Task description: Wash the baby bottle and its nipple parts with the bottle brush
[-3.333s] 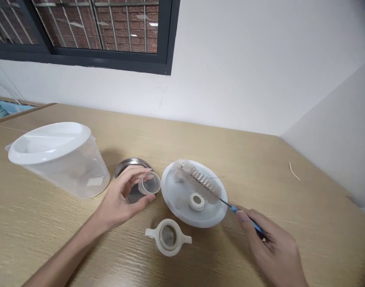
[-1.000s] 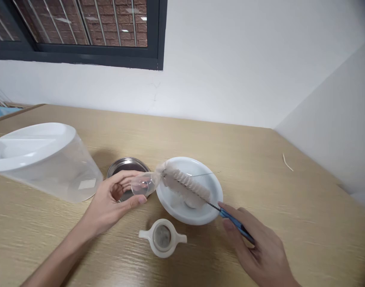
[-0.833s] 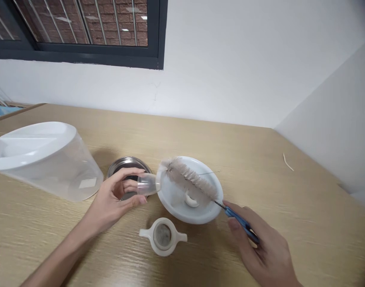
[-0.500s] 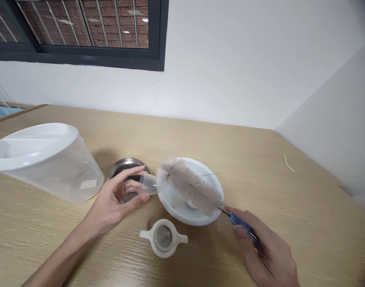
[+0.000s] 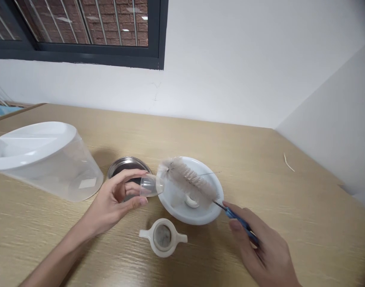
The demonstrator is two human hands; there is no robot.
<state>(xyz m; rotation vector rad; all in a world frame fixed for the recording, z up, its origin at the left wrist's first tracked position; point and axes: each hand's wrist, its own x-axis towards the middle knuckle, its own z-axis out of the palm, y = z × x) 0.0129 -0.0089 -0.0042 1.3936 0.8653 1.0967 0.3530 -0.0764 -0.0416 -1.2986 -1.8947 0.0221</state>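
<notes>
My left hand (image 5: 115,201) is closed round a small clear plastic cup (image 5: 150,185), held on its side with the mouth turned right. My right hand (image 5: 261,253) grips the blue handle (image 5: 240,224) of a bottle brush (image 5: 187,179). The grey-white bristles stretch up and left over a white round lid (image 5: 200,213), and the brush tip sits right at the cup's mouth. A small white ring (image 5: 191,200) lies on the lid under the brush.
A white strainer piece with two ears (image 5: 163,236) lies on the wooden table (image 5: 290,207) near me. A round metal dish (image 5: 124,165) sits behind my left hand. A large clear container with a white lid (image 5: 42,159) lies tilted at the left. Walls close the back and right.
The brush has slid back and forth at the cup's mouth, in a second ago, drawn out after, and its tip is at the mouth again. My left hand has kept the cup.
</notes>
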